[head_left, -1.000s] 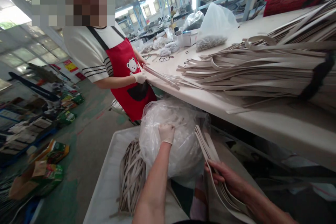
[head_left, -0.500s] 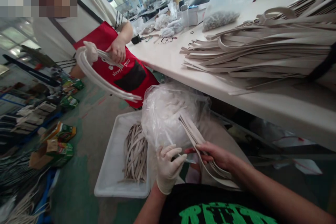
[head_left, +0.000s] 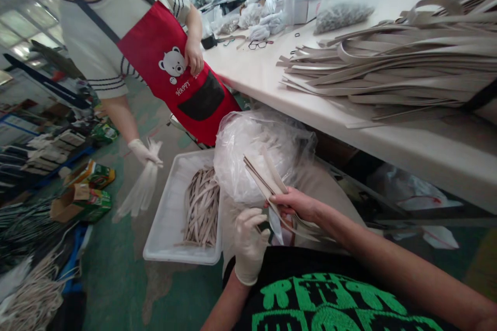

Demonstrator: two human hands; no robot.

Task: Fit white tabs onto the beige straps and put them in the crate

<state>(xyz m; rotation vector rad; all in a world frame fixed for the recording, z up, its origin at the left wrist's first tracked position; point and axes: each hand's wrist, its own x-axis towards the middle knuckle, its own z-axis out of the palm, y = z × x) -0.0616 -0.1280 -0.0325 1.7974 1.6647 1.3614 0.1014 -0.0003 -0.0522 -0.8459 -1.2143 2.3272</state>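
Observation:
My right hand (head_left: 297, 204), bare, is closed round a bundle of flat beige strips (head_left: 258, 173); the strips' ends point up and left, and their lower parts hang behind the wrist. A pale, shiny piece (head_left: 276, 225) shows just under these fingers. Left of it, my left hand (head_left: 249, 243) wears a whitish glove. Its fingers are curled, with a gap between thumb and forefinger, and I see nothing between them. Beyond both hands a clear plastic bag (head_left: 236, 165) with pale contents lies on my lap. A white tray (head_left: 163, 232) with beige strips (head_left: 202, 212) stands to the left.
On the right, a white table (head_left: 252, 75) bears a big pile of beige strips (head_left: 388, 70), glasses (head_left: 259, 44) and a bag of small parts (head_left: 344, 15). A co-worker in a red apron (head_left: 166, 31) holds pale strips (head_left: 142, 191) in a gloved hand. Cardboard boxes (head_left: 83, 201) stand on the floor.
The co-worker's gloved hand has swung down and left with the pale strips; their other hand has let go of them. My right hand's strips have shifted left, their ends more fanned.

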